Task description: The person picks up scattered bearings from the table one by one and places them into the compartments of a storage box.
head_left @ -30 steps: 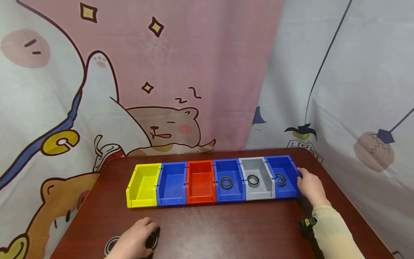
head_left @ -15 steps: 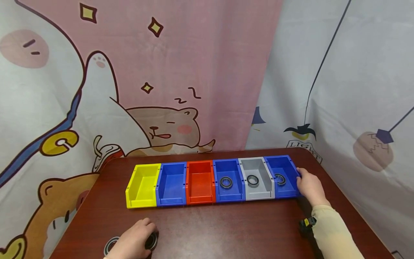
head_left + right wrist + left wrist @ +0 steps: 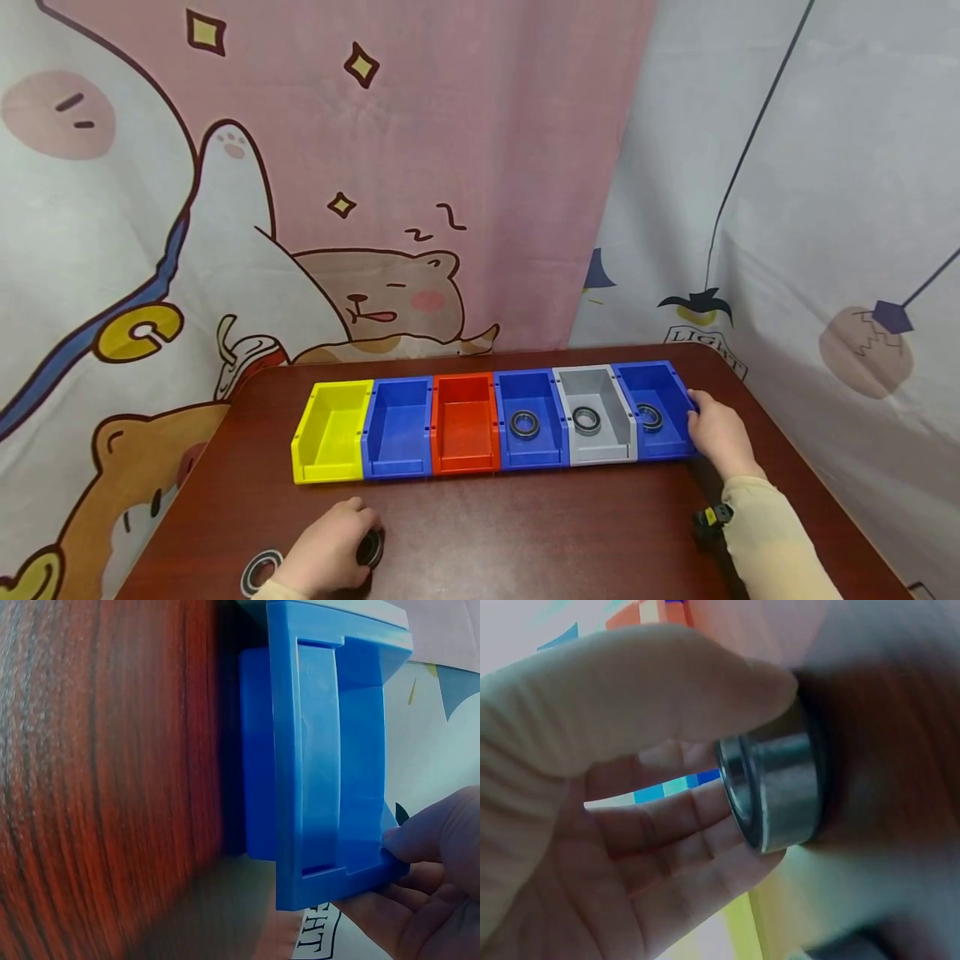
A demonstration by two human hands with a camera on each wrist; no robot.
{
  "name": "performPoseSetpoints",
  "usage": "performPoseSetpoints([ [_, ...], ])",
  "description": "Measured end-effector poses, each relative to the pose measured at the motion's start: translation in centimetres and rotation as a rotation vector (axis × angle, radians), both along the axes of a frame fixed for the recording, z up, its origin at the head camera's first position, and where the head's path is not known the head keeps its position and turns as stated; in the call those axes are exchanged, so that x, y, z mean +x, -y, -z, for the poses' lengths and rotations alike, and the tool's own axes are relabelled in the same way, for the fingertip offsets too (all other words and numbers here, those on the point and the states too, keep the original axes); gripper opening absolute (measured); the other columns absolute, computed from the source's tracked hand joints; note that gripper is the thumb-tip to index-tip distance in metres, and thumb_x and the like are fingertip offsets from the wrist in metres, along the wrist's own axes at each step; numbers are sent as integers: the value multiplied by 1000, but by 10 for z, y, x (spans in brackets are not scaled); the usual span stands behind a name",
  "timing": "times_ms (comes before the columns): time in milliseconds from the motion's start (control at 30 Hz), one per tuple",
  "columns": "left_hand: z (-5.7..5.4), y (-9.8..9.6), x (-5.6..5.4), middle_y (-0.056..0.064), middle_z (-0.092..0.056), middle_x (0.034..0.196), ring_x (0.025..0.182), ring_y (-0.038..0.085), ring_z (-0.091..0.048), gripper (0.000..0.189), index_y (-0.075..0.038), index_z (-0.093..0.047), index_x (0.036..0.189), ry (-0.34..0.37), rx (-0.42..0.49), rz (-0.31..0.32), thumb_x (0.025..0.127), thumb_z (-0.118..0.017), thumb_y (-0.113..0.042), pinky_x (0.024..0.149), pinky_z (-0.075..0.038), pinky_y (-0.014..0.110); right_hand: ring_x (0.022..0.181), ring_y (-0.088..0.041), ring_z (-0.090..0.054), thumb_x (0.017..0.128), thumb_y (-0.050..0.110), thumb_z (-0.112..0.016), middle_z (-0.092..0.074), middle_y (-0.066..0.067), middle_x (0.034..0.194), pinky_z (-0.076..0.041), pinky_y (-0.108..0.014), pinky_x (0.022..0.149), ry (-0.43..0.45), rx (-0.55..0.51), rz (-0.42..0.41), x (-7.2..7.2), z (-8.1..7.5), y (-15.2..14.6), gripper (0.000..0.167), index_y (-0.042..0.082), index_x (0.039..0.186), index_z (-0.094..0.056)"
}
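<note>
My left hand point(image 3: 330, 550) pinches a ball bearing point(image 3: 791, 791) between thumb and fingers, at the front left of the table; the left wrist view shows its shiny steel outer ring. A second bearing point(image 3: 262, 573) lies on the table just left of that hand. At the far right, my right hand point(image 3: 723, 433) grips the side wall of the end blue bin point(image 3: 319, 765), thumb on the inner side and fingers outside. Inside that bin rests a bearing point(image 3: 649, 417). Other bearings lie in the grey bin point(image 3: 603, 455) and the middle blue bin point(image 3: 534, 459).
Left of these, a red bin point(image 3: 467, 462), another blue bin point(image 3: 397, 468) and a yellow bin point(image 3: 327, 472) continue the joined row. The row stands on a dark red-brown table point(image 3: 525, 533). A printed curtain point(image 3: 525, 167) hangs behind the table.
The left hand has moved slightly right and forward with the bearing, so more of the bearing left on the table shows. The right hand stays on the end blue bin.
</note>
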State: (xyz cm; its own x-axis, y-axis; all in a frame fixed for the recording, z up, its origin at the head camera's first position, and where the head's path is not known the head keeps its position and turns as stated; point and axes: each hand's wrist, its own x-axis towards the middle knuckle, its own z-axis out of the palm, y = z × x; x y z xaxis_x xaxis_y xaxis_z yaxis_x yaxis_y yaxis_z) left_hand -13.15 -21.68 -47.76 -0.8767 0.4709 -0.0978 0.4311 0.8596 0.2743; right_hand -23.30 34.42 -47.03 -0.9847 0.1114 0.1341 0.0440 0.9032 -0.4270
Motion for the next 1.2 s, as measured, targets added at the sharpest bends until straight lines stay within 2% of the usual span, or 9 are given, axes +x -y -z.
performPoseSetpoints([
  [167,-2,-15,-5,-5,-51,83,74,13,-49,40,-14,-66,88,-103,45,50,56,-89,-19,65,-48,33,109,-57,-54,96,2,-51,-50,-43,125,-45,-65,87,7,9,11,0,1,1,43,-18,134,-42],
  [367,-14,-37,-11,-1,-54,85,77,17,-52,43,-9,-66,91,-173,67,39,57,-90,-21,68,-51,37,107,-57,-55,96,1,-52,-51,-43,123,-46,-65,87,4,19,14,-2,2,2,43,-18,133,-43],
  [533,-26,-57,-20,1,-56,85,76,18,-53,42,-8,-68,94,-178,137,-20,60,-90,-20,71,-52,39,107,-57,-55,95,1,-52,-52,-43,122,-45,-65,86,0,26,16,-2,1,2,42,-18,132,-44],
  [833,-39,-98,-38,7,-58,87,79,23,-55,42,-4,-67,95,-272,266,-118,61,-88,-14,71,-53,39,107,-57,-55,95,0,-51,-52,-43,121,-46,-65,86,-4,26,34,-1,1,3,42,-18,132,-43],
  [967,-39,-113,-49,9,-59,89,79,24,-55,41,-4,-67,95,-285,288,-165,62,-89,-13,70,-54,39,108,-57,-55,96,1,-50,-51,-43,123,-46,-64,86,4,23,46,-1,2,4,42,-18,133,-43],
  [1200,-34,-130,-70,14,-60,95,84,28,-56,43,-1,-67,100,-340,269,-211,66,-89,-15,71,-55,41,108,-57,-54,95,0,-51,-50,-43,123,-46,-64,87,-2,31,57,-2,3,5,42,-18,133,-43],
])
